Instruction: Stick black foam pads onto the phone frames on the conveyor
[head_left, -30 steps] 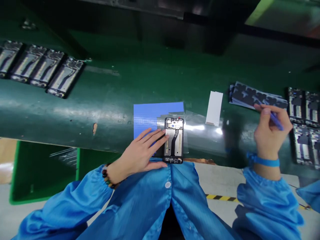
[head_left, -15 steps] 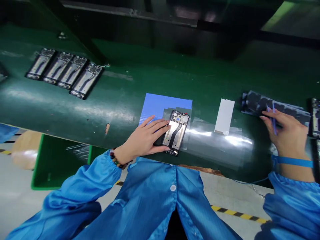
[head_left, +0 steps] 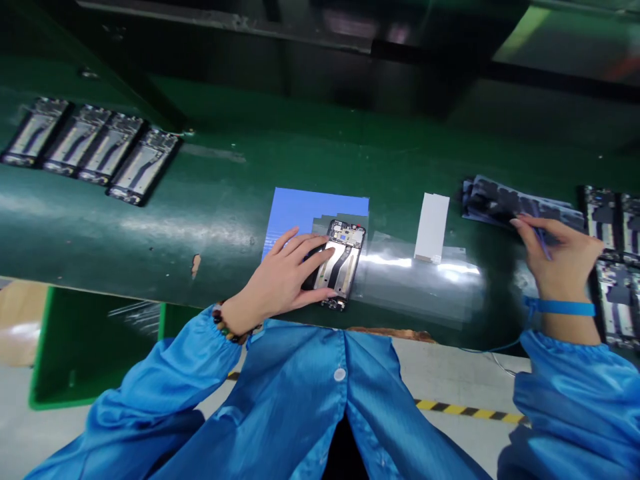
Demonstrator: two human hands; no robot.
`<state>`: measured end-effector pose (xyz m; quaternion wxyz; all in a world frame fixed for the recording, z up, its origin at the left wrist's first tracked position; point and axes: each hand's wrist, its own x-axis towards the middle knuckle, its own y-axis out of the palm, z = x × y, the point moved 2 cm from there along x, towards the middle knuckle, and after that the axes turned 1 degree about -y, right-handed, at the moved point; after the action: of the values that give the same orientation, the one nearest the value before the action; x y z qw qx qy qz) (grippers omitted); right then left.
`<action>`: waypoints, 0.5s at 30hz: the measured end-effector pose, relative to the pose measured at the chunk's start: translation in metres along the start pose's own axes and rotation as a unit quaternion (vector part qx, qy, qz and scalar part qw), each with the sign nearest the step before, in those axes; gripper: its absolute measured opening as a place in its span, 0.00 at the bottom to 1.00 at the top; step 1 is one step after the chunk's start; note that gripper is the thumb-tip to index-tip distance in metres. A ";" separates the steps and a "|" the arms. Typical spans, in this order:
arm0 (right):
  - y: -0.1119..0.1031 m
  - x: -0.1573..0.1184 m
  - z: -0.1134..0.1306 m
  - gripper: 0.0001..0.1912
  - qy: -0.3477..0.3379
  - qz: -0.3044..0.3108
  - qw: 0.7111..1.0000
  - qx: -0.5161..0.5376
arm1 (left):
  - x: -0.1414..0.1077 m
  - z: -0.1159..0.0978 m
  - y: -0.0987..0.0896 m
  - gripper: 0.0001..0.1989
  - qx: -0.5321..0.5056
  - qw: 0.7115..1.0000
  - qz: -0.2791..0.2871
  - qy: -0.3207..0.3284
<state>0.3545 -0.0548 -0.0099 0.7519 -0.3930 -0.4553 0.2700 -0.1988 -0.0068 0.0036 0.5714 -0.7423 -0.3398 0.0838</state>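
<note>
An opened phone [head_left: 343,263], its circuit board and dark ribbon cable showing, lies on the bench over the corner of a blue sheet [head_left: 310,205]. My left hand [head_left: 290,272] grips its left side, with fingertips on the silvery middle and the thumb near the lower end. Far to the right, my right hand [head_left: 563,257] is closed on purple-blue tweezers [head_left: 543,245]. It is at the front edge of a pile of dark adhesive sheets [head_left: 520,197]; whether the tips hold one is hidden by the fingers.
Several opened phones [head_left: 145,167] lie in a row at the left, and more phones [head_left: 617,303] at the right edge. A white card [head_left: 432,225] lies on clear film [head_left: 415,283] between my hands. A green bin [head_left: 90,347] stands below the bench's front edge.
The view has shifted slightly, bringing more of the right-hand phones into sight. My right hand has turned a little over the dark sheets; my left stays on the phone.
</note>
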 end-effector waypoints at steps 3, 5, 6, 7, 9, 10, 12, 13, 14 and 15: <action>-0.030 -0.035 0.022 0.07 -0.044 -0.093 0.995 0.008 | 0.007 -0.013 -0.007 0.31 -0.020 0.999 -0.034 0.003; -0.053 -0.082 0.050 0.06 -0.120 -0.141 0.981 0.056 | 0.013 -0.027 -0.011 0.27 -0.040 0.997 -0.066 0.017; -0.061 -0.109 0.067 0.10 -0.168 -0.100 0.976 0.091 | 0.016 -0.035 -0.011 0.25 -0.052 0.995 -0.079 0.027; -0.066 -0.136 0.083 0.15 -0.203 -0.060 0.969 0.127 | 0.020 -0.044 -0.009 0.23 -0.063 0.994 -0.083 0.041; -0.069 -0.184 0.112 0.22 -0.210 0.036 0.959 0.185 | 0.025 -0.060 0.000 0.23 -0.075 0.992 -0.060 0.080; -0.068 -0.202 0.123 0.23 -0.204 0.086 0.954 0.203 | 0.026 -0.067 0.007 0.24 -0.074 0.991 -0.037 0.101; -0.063 -0.221 0.136 0.24 -0.167 0.139 0.950 0.226 | 0.026 -0.077 0.024 0.28 -0.055 0.989 0.015 0.135; -0.061 -0.224 0.139 0.23 -0.151 0.149 0.948 0.237 | 0.025 -0.080 0.032 0.29 -0.041 0.988 0.036 0.144; -0.060 -0.225 0.141 0.21 -0.134 0.147 0.948 0.250 | 0.025 -0.081 0.038 0.31 -0.029 0.987 0.051 0.148; -0.059 -0.222 0.143 0.18 -0.111 0.135 0.948 0.266 | 0.024 -0.082 0.044 0.32 -0.020 0.987 0.060 0.149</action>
<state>0.1314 -0.2074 -0.0261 0.7304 -0.2036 -0.3904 0.5222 -0.1207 -0.0627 -0.0021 0.5946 -0.7769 -0.2071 -0.0003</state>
